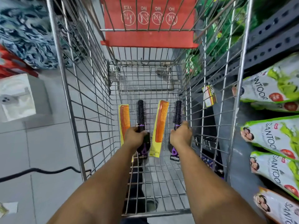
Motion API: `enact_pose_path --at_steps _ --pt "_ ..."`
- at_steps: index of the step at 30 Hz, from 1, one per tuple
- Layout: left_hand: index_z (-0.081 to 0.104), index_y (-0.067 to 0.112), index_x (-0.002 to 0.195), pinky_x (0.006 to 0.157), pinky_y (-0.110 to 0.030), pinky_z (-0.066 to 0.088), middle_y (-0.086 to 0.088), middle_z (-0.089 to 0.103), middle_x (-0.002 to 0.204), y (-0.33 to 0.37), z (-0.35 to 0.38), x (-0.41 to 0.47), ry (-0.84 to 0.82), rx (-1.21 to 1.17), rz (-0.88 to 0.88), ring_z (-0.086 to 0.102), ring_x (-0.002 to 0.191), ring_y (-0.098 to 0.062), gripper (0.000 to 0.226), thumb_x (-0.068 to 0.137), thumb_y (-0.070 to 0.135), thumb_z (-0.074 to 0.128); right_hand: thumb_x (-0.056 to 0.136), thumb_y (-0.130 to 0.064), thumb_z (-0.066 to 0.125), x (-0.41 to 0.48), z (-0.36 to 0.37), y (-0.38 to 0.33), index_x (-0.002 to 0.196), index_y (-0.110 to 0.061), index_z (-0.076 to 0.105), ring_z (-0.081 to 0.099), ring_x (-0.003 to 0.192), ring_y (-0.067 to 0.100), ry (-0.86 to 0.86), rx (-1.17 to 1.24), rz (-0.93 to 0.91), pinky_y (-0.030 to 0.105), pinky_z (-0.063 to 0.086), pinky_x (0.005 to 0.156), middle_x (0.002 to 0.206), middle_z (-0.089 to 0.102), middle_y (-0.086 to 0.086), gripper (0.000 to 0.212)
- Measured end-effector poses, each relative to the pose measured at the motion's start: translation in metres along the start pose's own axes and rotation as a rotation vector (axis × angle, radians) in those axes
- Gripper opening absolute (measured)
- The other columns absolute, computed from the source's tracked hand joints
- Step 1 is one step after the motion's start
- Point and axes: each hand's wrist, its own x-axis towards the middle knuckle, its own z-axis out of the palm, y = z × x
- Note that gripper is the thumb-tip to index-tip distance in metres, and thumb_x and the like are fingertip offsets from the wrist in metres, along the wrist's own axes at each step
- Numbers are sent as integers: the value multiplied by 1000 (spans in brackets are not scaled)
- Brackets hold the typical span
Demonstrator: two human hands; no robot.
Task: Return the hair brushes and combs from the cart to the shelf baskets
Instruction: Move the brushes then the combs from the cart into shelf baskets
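Both my arms reach down into a wire shopping cart (pixel 90 110). My left hand (pixel 133 139) is closed around the handle of a black round brush with purple trim (pixel 140 113). My right hand (pixel 181 135) grips a second black and purple round brush (pixel 177 113) near the cart's right wall. Two orange combs on yellow cards lie on the cart floor: one (pixel 124 120) left of my left hand, partly hidden by it, the other (pixel 160 125) between my hands. No shelf basket can be made out.
The red child-seat flap (pixel 148 21) stands at the cart's far end. A shelf with white and green soap packs (pixel 273 138) runs along the right. On the left are a white box (pixel 17 97), patterned fabric (pixel 24 33) and a black cable (pixel 40 172) on the tiled floor.
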Motion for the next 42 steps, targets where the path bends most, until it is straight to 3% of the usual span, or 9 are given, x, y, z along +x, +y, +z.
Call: enact_pose_path --at_steps 4,8,11,15,21,24,26,31,42 --pt "65 1 103 63 -29 51 -10 68 87 13 -10 -18 9 -73 50 64 72 -21 24 85 16 68 91 -10 62 -17 -21 -7 136 -10 43 62 87 26 -31 158 7 37 57 73 122 59 14 48" --pt "68 2 93 58 -26 45 -6 62 73 31 -18 -45 8 -98 142 58 69 -20 12 85 10 67 89 -16 64 -38 -44 -13 116 -13 52 61 77 24 -12 243 -40 27 47 54 112 64 12 30" --pt "69 3 91 66 -28 45 -9 62 75 49 -26 -65 23 -82 224 56 74 -20 10 84 9 67 86 -19 67 -58 -59 -18 107 -15 54 67 84 28 -2 284 -107 38 59 66 106 66 10 25" --pt "68 4 79 69 -35 44 -13 62 74 67 -41 -101 19 -55 329 57 71 -22 9 84 11 68 85 -22 68 -93 -86 -21 101 -15 57 69 82 29 10 334 -213 47 60 71 97 68 7 21" --pt "66 -1 81 66 -33 49 -18 62 75 101 -57 -178 -55 -107 418 59 67 -26 7 85 5 66 88 -26 65 -154 -143 -18 99 -12 58 65 75 23 22 440 -366 26 44 50 95 69 7 19" --pt "65 -6 86 67 -36 54 -20 64 75 117 -60 -223 -133 -110 464 63 67 -29 9 84 3 67 86 -30 66 -180 -178 -2 98 -13 61 63 74 19 46 537 -417 22 38 48 92 71 3 22" --pt "65 -3 79 67 -36 53 -19 64 73 125 -58 -247 -178 -97 493 63 65 -28 7 82 3 68 85 -30 67 -195 -198 9 96 -14 62 64 76 19 60 598 -447 21 41 52 89 70 0 21" --pt "67 -5 80 71 -37 53 -20 65 76 140 -30 -306 -317 -65 572 62 69 -27 7 82 1 67 64 -46 67 -217 -240 49 90 -19 66 71 84 20 141 766 -476 48 57 83 86 75 -3 38" --pt "62 -16 100 55 -36 59 -30 65 87 160 72 -397 -672 66 583 67 61 -30 22 86 1 61 56 -51 67 -245 -315 163 91 -24 68 71 83 21 352 984 -406 53 56 86 87 75 1 44"
